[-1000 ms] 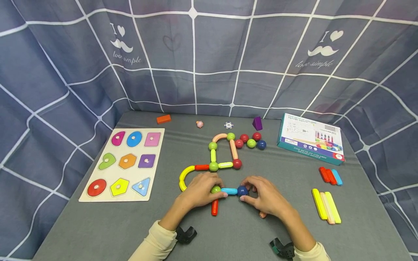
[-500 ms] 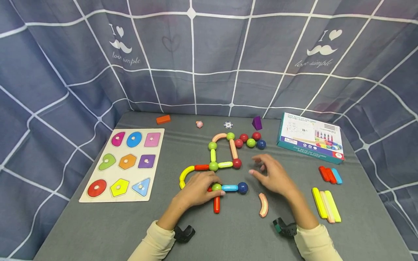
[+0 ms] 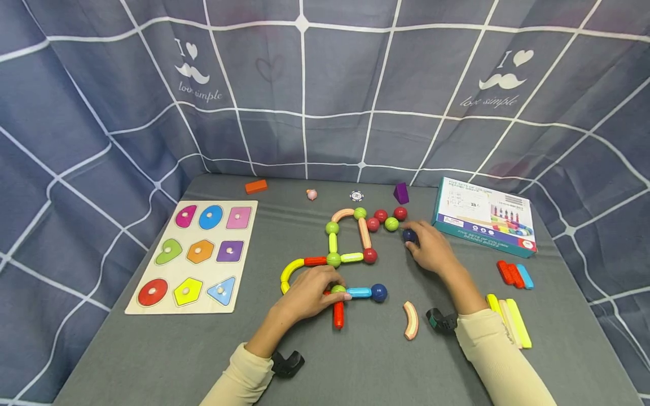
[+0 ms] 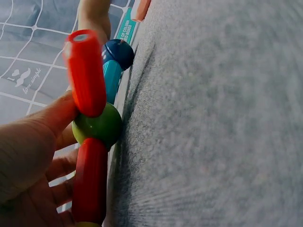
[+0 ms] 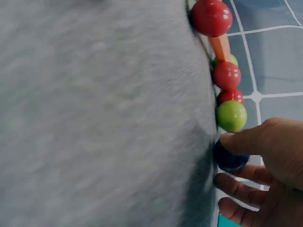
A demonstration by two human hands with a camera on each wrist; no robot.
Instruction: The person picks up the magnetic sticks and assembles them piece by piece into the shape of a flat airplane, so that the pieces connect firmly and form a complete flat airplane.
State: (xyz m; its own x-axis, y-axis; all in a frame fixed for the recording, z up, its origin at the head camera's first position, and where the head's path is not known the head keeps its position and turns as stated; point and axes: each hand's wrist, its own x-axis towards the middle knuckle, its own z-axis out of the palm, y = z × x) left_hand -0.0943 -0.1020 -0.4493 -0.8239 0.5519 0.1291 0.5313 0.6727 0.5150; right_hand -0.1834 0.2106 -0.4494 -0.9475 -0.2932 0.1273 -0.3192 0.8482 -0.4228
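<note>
My left hand (image 3: 311,292) holds a green ball (image 4: 102,126) between thumb and fingers. From that ball a red stick (image 3: 338,317) points toward me, and a light-blue stick (image 3: 359,292) runs right to a dark blue ball (image 3: 378,292). Another red stick (image 4: 89,182) joins it to a yellow curved piece (image 3: 289,274), partly behind the hand. At the loose balls, my right hand (image 3: 433,248) pinches a second dark blue ball (image 5: 229,158) with thumb and index finger. A loose green ball (image 5: 231,116) is beside it. A peach curved stick (image 3: 411,320) lies nearer me.
Linked sticks and balls form a loop beyond my left hand, with a red ball (image 3: 370,256) at one corner. A shape puzzle board (image 3: 241,293) lies left. On the right are a box (image 3: 487,217), short sticks (image 3: 515,274) and longer yellow sticks (image 3: 518,324).
My right hand has left the blue ball on the light-blue stick, moved away and to the right, and taken hold of the loose dark blue ball. The left hand has stayed at the green ball.
</note>
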